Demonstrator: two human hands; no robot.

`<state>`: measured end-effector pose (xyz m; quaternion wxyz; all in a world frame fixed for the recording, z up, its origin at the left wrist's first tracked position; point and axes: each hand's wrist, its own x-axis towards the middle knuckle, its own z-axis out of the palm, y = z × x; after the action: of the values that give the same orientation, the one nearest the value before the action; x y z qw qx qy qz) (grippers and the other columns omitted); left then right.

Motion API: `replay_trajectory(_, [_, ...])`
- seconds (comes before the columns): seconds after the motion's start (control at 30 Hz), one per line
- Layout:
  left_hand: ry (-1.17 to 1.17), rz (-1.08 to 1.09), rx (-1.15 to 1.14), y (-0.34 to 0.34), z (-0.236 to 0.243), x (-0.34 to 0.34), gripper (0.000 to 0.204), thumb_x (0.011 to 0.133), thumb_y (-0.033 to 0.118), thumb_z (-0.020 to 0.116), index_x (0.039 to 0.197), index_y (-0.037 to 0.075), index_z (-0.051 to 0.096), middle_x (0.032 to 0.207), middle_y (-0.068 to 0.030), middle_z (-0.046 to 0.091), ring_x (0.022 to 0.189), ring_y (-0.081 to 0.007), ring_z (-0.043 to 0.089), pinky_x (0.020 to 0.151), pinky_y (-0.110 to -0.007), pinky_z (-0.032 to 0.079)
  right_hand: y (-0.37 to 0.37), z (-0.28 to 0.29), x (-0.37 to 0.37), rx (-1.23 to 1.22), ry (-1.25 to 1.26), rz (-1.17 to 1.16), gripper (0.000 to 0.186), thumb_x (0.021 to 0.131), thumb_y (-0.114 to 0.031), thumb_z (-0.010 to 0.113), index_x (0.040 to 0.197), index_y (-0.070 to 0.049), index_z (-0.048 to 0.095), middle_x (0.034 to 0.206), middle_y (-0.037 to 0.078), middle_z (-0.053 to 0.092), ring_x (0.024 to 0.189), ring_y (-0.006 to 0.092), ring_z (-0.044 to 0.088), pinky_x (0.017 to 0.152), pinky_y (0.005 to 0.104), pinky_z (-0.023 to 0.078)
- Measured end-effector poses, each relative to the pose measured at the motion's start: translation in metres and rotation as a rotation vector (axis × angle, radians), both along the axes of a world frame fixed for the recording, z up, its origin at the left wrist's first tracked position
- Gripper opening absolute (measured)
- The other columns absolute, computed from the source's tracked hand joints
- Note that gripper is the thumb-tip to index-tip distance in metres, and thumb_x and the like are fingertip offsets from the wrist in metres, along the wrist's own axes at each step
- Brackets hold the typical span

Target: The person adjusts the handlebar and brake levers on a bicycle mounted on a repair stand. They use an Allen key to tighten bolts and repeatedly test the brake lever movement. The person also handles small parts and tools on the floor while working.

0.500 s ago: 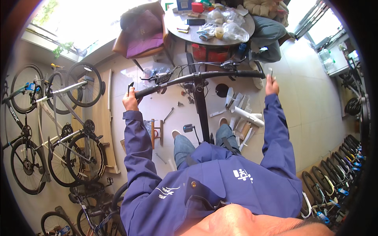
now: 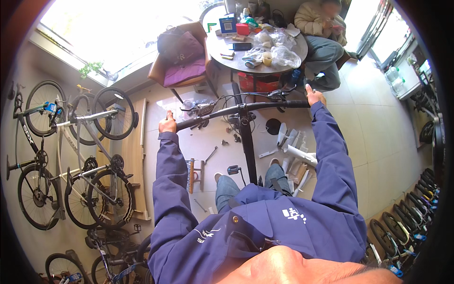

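A black bicycle handlebar (image 2: 213, 113) stretches across in front of me, with the dark frame (image 2: 247, 146) running back toward my legs. At its left end my left hand (image 2: 168, 123) is closed around the grip, thumb pointing up. My right hand (image 2: 314, 96) is closed at the opposite end, partly covering the bar's tip. Brake levers (image 2: 203, 110) and loose cables sit ahead of the bar, apart from my fingers. Below, a pedal (image 2: 233, 169) shows near my knees.
Ahead stands a round table (image 2: 265, 68) with plastic bags, beside a chair (image 2: 182, 61) and a seated person (image 2: 321, 38). White parts (image 2: 300, 156), a wrench-like tool (image 2: 211, 154) and a small wooden stool (image 2: 195, 175) lie on the floor. Bicycles (image 2: 71, 128) line the left.
My right hand has moved left onto the handlebar's right end, where it was apart before. My left hand has shifted slightly right with the view. The seated person shows more fully.
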<state>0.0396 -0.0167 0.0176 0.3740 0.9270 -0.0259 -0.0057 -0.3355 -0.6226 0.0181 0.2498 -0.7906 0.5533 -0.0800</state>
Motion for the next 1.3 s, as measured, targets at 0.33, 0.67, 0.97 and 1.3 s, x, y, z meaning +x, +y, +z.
replay_trajectory(0.33, [-0.055, -0.03, 0.087, 0.0, 0.001, 0.001, 0.082, 0.105, 0.073, 0.048, 0.086, 0.001, 0.082, 0.079, -0.0179, 0.077, 0.081, -0.033, 0.075, 0.082, -0.043, 0.056, -0.004, -0.014, 0.011, -0.125, 0.011, -0.036, 0.087, 0.097, -0.085, 0.042, 0.104, -0.01, 0.084, 0.116, 0.021, 0.079, 0.117, 0.042, 0.071, 0.103, 0.049, 0.052])
replay_trajectory(0.67, [-0.03, -0.028, 0.044, -0.002, 0.003, 0.0, 0.082, 0.104, 0.073, 0.051, 0.081, -0.001, 0.08, 0.075, -0.0186, 0.076, 0.078, -0.0356, 0.075, 0.08, -0.045, 0.056, -0.013, -0.019, 0.005, -0.059, -0.007, -0.012, 0.09, 0.098, -0.084, 0.041, 0.11, -0.004, 0.081, 0.119, 0.025, 0.076, 0.12, 0.0447, 0.069, 0.104, 0.0505, 0.051])
replay_trajectory(0.97, [-0.033, -0.033, 0.056, -0.002, 0.003, 0.0, 0.083, 0.104, 0.074, 0.051, 0.083, -0.002, 0.08, 0.077, -0.0201, 0.076, 0.079, -0.0371, 0.075, 0.08, -0.046, 0.056, -0.02, -0.038, 0.004, -0.115, -0.07, -0.053, 0.083, 0.095, -0.085, 0.047, 0.086, -0.01, 0.08, 0.099, 0.016, 0.08, 0.102, 0.038, 0.074, 0.093, 0.0465, 0.053])
replay_trajectory(1.3, [0.045, -0.011, 0.031, -0.003, 0.007, -0.005, 0.082, 0.104, 0.074, 0.052, 0.083, -0.002, 0.077, 0.077, -0.0189, 0.074, 0.08, -0.0357, 0.074, 0.08, -0.046, 0.055, -0.011, -0.023, -0.011, 0.038, -0.075, -0.016, 0.091, 0.097, -0.087, 0.04, 0.1, -0.007, 0.083, 0.111, 0.021, 0.079, 0.114, 0.0424, 0.071, 0.1, 0.0496, 0.052])
